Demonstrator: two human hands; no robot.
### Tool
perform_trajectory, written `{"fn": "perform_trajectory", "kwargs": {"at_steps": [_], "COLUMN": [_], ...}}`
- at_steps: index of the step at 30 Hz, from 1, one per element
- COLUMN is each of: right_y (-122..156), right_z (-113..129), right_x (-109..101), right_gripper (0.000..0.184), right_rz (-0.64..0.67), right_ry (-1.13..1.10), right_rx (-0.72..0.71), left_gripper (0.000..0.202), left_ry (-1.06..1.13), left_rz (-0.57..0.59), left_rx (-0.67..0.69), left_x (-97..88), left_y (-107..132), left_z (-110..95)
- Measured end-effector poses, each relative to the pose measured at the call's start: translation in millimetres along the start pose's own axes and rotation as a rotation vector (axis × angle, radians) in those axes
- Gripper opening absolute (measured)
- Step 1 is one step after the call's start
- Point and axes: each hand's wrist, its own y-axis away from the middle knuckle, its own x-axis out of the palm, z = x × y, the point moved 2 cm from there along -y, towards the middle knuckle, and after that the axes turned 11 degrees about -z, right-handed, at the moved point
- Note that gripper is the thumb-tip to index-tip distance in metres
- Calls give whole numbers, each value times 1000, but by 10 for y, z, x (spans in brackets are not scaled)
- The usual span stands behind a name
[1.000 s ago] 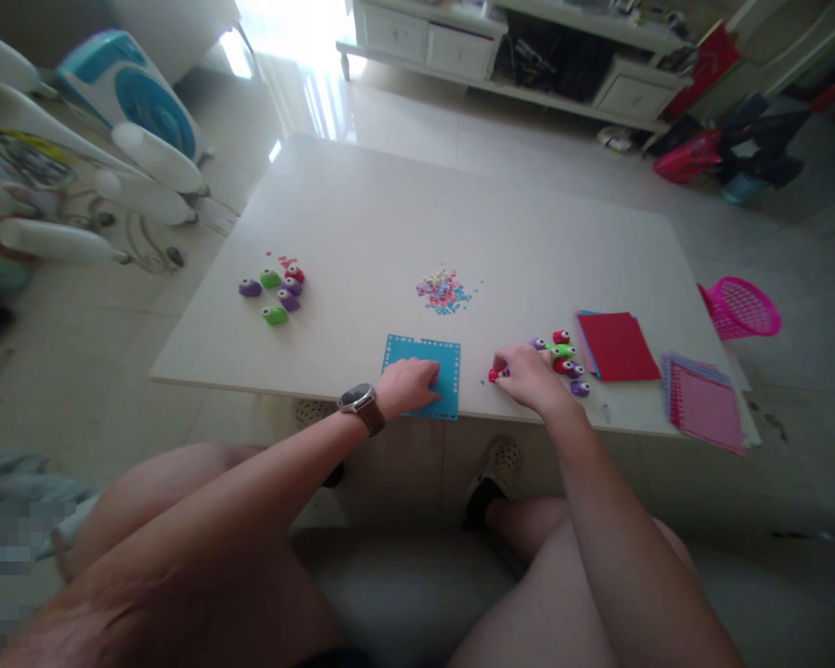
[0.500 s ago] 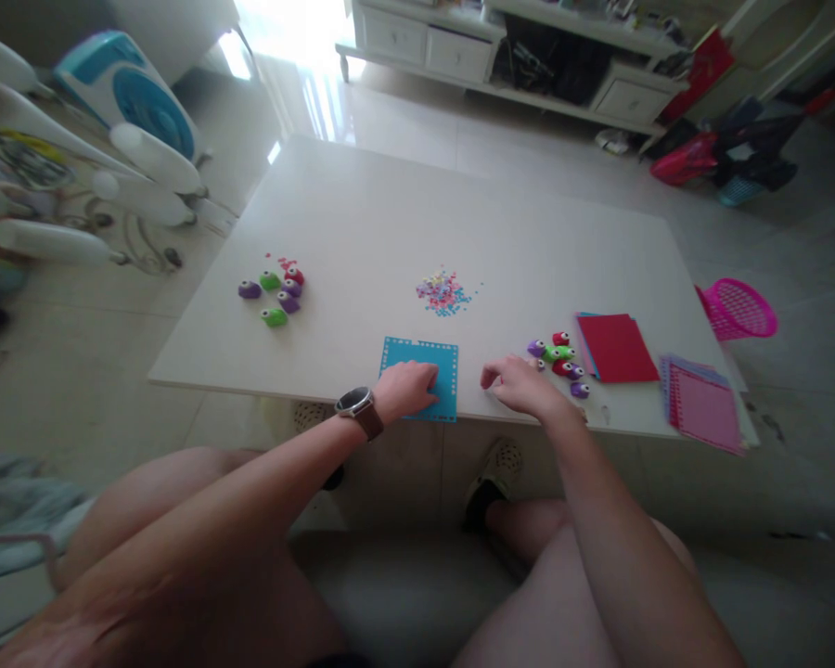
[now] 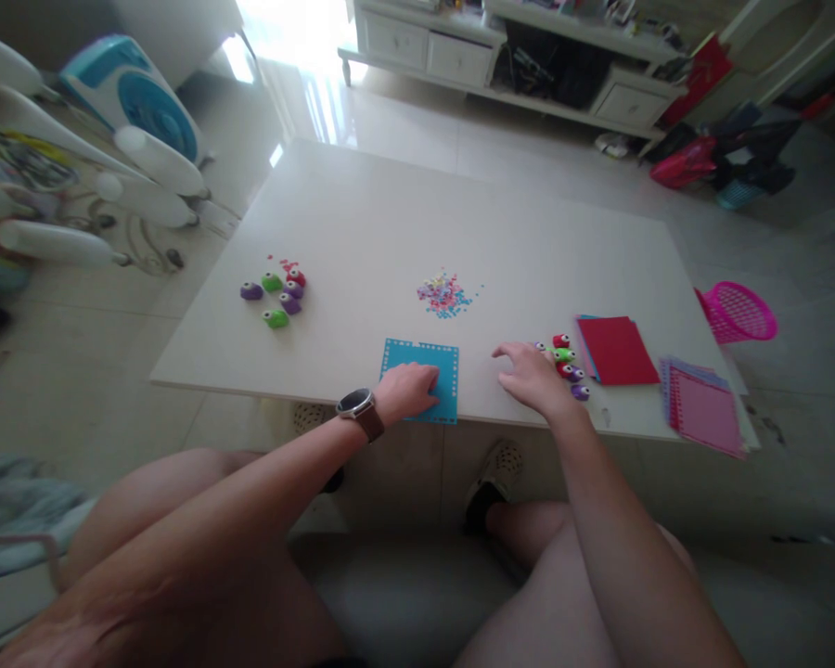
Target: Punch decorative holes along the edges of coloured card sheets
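My left hand (image 3: pixel 409 390), with a watch on its wrist, lies flat on a blue square sheet (image 3: pixel 440 369) with punched edges, at the near edge of the white table (image 3: pixel 390 223). My right hand (image 3: pixel 534 377) hovers palm down just right of that sheet, fingers stretched out toward the left, with nothing showing in it. Its back edge touches or covers part of a cluster of small red, green and purple craft punches (image 3: pixel 565 360).
A second group of punches (image 3: pixel 276 295) sits at the table's left. A heap of coloured paper bits (image 3: pixel 443 291) lies mid-table. Red sheets (image 3: pixel 616 348) and pink sheets (image 3: pixel 704 406) are stacked at the right. A pink basket (image 3: pixel 738 312) stands on the floor beyond, with a fan (image 3: pixel 135 93) at the left.
One second ago my right hand pinched a small red punch left of the cluster. The hand has since opened out and shifted right; that punch no longer shows. My left hand stayed put.
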Motion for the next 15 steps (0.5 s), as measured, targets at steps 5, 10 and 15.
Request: {"fn": "perform_trajectory", "kwargs": {"at_steps": [5, 10, 15], "right_y": [-4, 16, 9], "right_z": [-227, -242, -167], "right_x": [-75, -27, 48], "right_gripper": [30, 26, 27], "right_rz": [35, 105, 160], "right_ry": [89, 128, 187], "right_rx": [69, 41, -11], "left_gripper": [13, 13, 13], "left_ry": [38, 115, 144], "left_rz": [-51, -76, -99], "left_rx": [35, 98, 109], "left_x": [-23, -86, -129], "left_y": [6, -13, -18], "left_z": [-39, -125, -147]}}
